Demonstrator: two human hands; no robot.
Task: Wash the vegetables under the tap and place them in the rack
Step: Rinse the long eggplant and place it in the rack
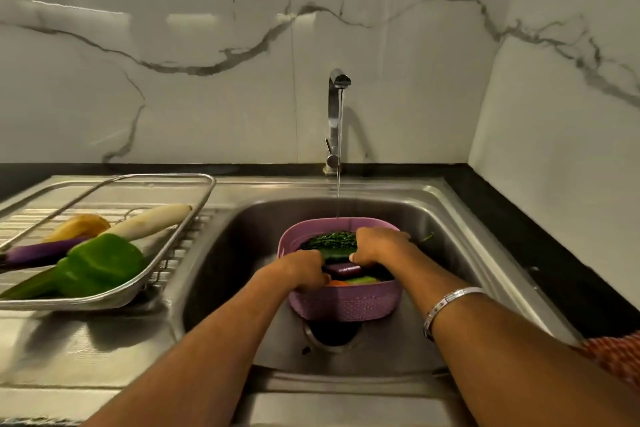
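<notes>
- Rack (204, 184): a steel wire tray on the drainboard, along the left edge of the sink unit. It holds, from left to right, a purple aubergine (41, 252), a yellow-orange vegetable (78, 225), a green capsicum (100, 262) and a white radish (152, 220).
- Orientation in the rack: the radish lies flat, its long axis running from the near-left toward the far-right corner of the rack, blunt end to the far right. The aubergine lies roughly crosswise, parallel to the near rim.
- Left hand (299, 269): curled over the near-left rim of the purple basket (343, 305), fingers dipping inside; whether they pinch a vegetable or only the rim cannot be told.
- Basket: stands in the sink basin (225, 253), above the drain, holding the unwashed items: a bitter gourd (334, 241), a dark cucumber-like piece, a purple piece, something orange.
- Bitter gourd: lies crosswise, long axis left to right, parallel to the basin's far wall.
- Tap (337, 107): at the far edge of the sink; its stream falls onto the far rim of the basket.
- Right hand (375, 244): curled over the gourd at the far-right rim, apparently grasping it.
- Advice, as judgement: lift one vegetable at a time, turn it along its length under the stream, and rub the gourd's ridges before transferring it to the rack.
</notes>
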